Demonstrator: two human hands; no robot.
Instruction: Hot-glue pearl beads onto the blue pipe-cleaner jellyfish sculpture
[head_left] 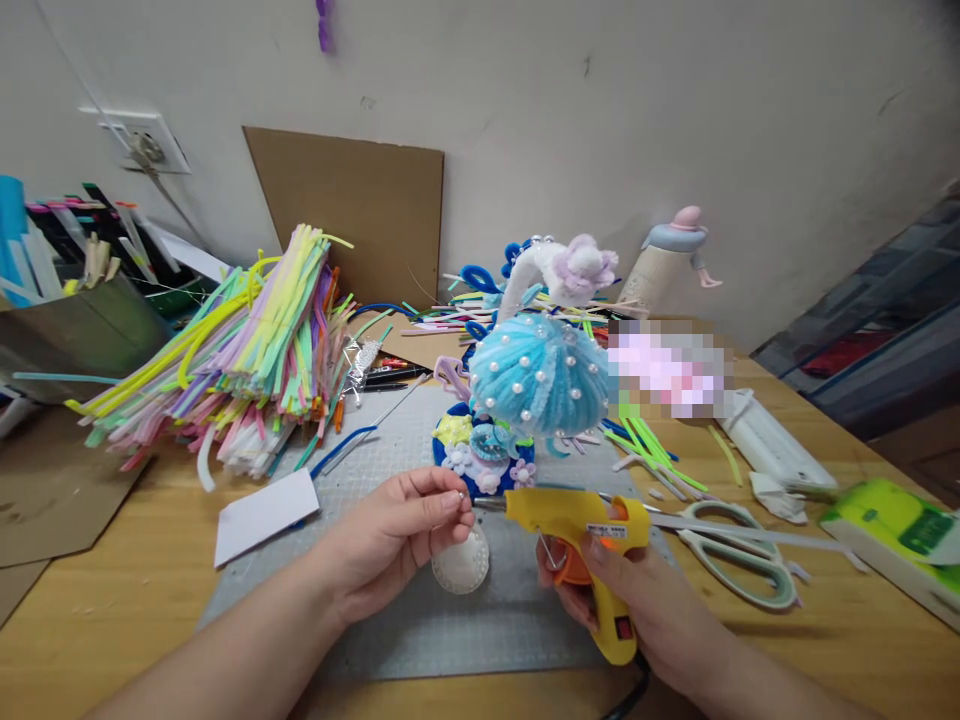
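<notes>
My right hand (600, 590) is wrapped around a yellow hot glue gun (581, 520), its nozzle pointing left. Just left of the nozzle, my left hand (409, 525) pinches a tiny shiny bead (461, 494) between thumb and fingertips. Below those fingers lies a small round white dish (463, 562), partly covered by the hand. Behind both hands stands a pipe-cleaner lamp ornament with a light-blue shade (536, 375) dotted with pearls. Its white curved stem (517, 285) carries a pale purple flower (585, 268), and its dark-blue base (442, 450) bears small flowers.
A grey cutting mat (337, 620) covers the table's middle. Bundled pipe cleaners (262, 350) and a white card (266, 515) lie left. To the right are scissors (739, 560), a tissue pack (892, 530) and a white box-like object (780, 445). Cardboard (352, 215) leans on the wall.
</notes>
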